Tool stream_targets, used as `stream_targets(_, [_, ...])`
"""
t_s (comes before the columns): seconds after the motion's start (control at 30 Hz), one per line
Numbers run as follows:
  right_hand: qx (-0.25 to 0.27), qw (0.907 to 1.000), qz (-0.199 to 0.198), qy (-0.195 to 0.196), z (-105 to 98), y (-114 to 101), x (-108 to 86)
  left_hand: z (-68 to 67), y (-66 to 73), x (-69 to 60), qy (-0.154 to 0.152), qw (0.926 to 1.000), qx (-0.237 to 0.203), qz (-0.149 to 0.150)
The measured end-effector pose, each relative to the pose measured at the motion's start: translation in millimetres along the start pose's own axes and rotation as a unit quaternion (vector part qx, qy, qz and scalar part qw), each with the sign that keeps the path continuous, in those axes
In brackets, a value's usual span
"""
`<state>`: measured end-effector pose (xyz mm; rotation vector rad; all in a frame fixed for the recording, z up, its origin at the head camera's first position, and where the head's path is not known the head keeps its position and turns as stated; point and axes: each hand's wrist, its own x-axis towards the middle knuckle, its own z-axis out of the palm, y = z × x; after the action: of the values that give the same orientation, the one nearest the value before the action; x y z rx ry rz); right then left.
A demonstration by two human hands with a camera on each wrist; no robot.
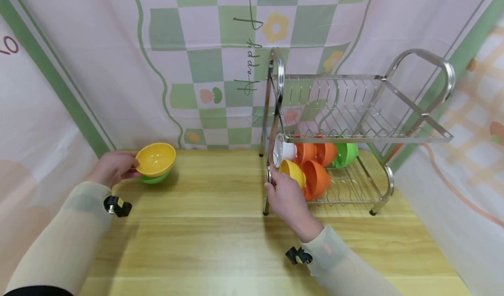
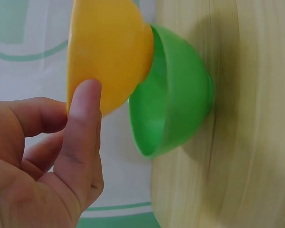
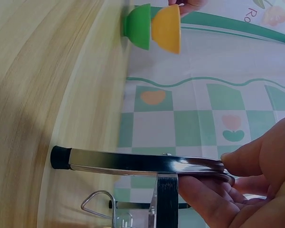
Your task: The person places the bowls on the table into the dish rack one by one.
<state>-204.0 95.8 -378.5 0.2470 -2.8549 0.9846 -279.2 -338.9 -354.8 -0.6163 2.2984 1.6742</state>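
Note:
My left hand [image 1: 114, 168] pinches the rim of a yellow bowl [image 1: 156, 159] between thumb and fingers. Directly below it a green bowl [image 2: 187, 95] stands upright on the table. The yellow bowl's foot is at the green bowl's rim; whether they touch I cannot tell. On the other side, my right hand [image 1: 289, 199] grips the left post of a two-tier metal dish rack [image 1: 366, 139]. In the right wrist view the thumb and fingers close round that metal post [image 3: 133, 161].
On the rack's lower tier, bowls stand tilted on their sides: white [image 1: 282, 153], orange [image 1: 326, 153] and green [image 1: 346, 155] at the back, yellow [image 1: 292, 173] and orange [image 1: 316, 180] in front. A patterned curtain [image 1: 202, 68] hangs behind the wooden table [image 1: 212, 243].

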Motion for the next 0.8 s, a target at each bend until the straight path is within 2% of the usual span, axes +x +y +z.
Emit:
stream_targets(0.37, [0.008,1.0,-0.001,0.003,-1.4,-0.3,-2.0,14.5,7.3,-16.0,-0.032,0.999,0.007,0.029])
stream_targets(0.57, [0.003,1.0,-0.005,0.004,-1.3,-0.4,-1.9,25.3,10.2,-29.6,-0.041,0.9984,0.005,0.038])
stream_targets(0.8, [0.002,0.9999,-0.007,0.009,-1.0,0.4,-1.8,44.0,14.1,-46.4,-0.079,0.996,0.0,0.041])
